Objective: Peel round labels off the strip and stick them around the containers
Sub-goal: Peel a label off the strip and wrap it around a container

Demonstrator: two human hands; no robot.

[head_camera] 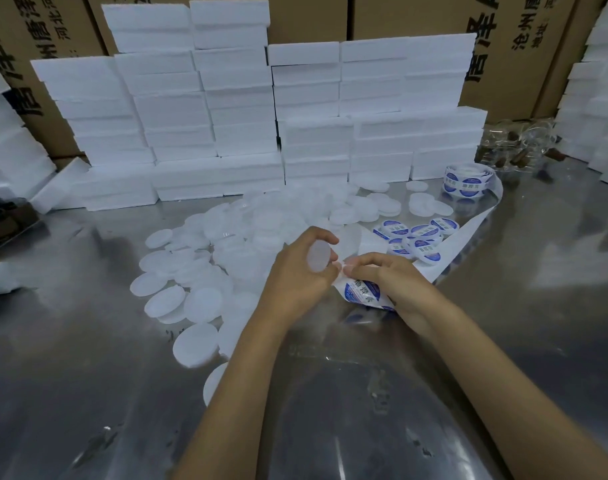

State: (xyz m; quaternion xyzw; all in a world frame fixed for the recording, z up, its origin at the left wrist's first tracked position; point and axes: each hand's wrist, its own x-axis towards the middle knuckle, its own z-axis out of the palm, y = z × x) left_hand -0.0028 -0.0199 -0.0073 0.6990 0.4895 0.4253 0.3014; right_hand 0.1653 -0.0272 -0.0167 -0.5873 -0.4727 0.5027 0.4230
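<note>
Above the steel surface (88,341), the left hand (295,271) grips a round white container (318,257) while the right hand (385,275) pinches the label strip (361,291) just beside it.

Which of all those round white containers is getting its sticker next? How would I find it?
Start at the big wall of white foam boxes, then come down over the heap of blank containers on the metal table. The one you want, the container, is lifted off the table, gripped in the left hand. The other blank ones lie on the table.
</note>
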